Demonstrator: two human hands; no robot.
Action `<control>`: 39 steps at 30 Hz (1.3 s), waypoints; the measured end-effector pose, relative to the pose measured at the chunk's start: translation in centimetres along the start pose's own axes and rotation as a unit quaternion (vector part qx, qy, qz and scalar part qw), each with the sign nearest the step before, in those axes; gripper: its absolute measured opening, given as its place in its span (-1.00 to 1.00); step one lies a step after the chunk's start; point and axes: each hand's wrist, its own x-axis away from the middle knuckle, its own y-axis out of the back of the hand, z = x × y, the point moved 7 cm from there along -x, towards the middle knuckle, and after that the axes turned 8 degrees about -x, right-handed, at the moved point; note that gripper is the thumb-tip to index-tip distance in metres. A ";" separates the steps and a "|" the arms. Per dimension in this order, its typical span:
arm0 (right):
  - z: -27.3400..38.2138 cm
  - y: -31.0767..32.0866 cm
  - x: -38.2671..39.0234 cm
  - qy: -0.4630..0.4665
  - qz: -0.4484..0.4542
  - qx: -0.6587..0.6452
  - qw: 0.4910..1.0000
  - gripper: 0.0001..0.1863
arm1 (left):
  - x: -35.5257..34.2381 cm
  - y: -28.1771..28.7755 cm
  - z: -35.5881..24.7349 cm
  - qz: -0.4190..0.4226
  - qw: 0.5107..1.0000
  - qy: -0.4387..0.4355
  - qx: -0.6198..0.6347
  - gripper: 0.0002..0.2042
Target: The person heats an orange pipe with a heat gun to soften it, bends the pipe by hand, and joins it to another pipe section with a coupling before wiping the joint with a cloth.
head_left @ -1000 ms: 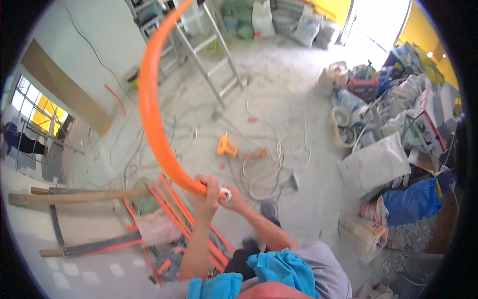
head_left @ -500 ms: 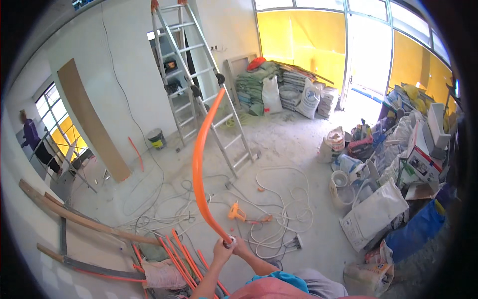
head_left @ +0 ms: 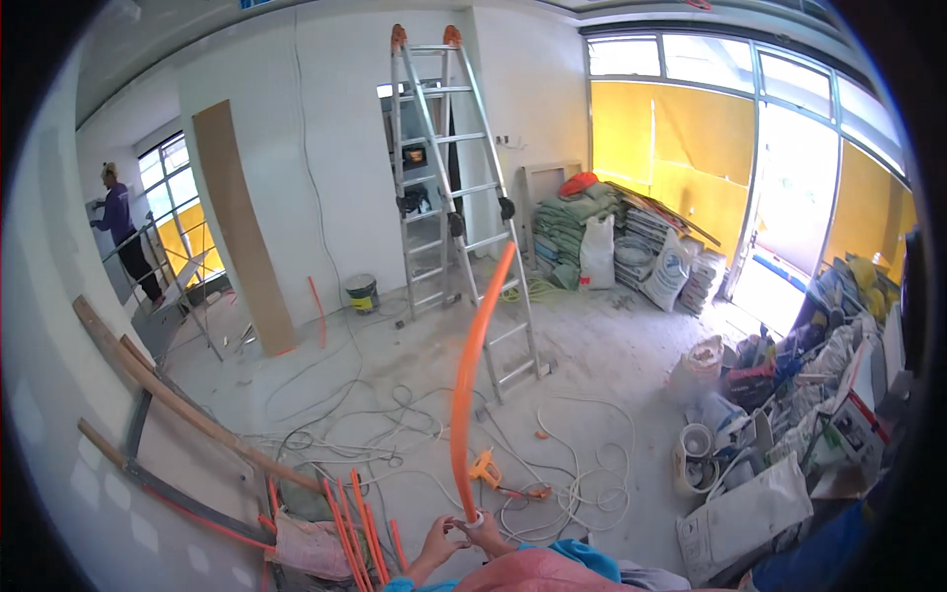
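Observation:
A long orange plastic pipe point(head_left: 462, 424) rises from my hands in a gentle curve, its far end in front of the ladder. A whitish ring or fitting point(head_left: 476, 519) shows at its near end. My right hand point(head_left: 487, 538) is closed around that near end. Just left of it, my left hand point(head_left: 435, 545) has its fingers curved and apart, with a gap between thumb and fingers; the fingertips come close to the pipe's end. On the floor beyond my hands lies an orange heat gun or power tool point(head_left: 484, 470) with a cord.
Tangled cables point(head_left: 602, 474) spread over the floor. An aluminium ladder point(head_left: 483, 187) stands ahead. Sacks and debris point(head_left: 760, 414) are heaped at right; stacked bags point(head_left: 577, 232) stand behind. More orange pipes point(head_left: 345, 523) and timber point(head_left: 197, 405) lie left. A person point(head_left: 118, 222) works far left.
My view has tilted up and swung left, so the scene sits lower and further right. My left hand has loosened from the pipe's near end; the right hand stays on it.

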 end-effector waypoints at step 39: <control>-1.6 -1.6 -4.3 0.094 0.264 0.166 0.946 -0.61 | -4.5 1.0 2.7 0.078 0.997 0.026 0.011 -0.49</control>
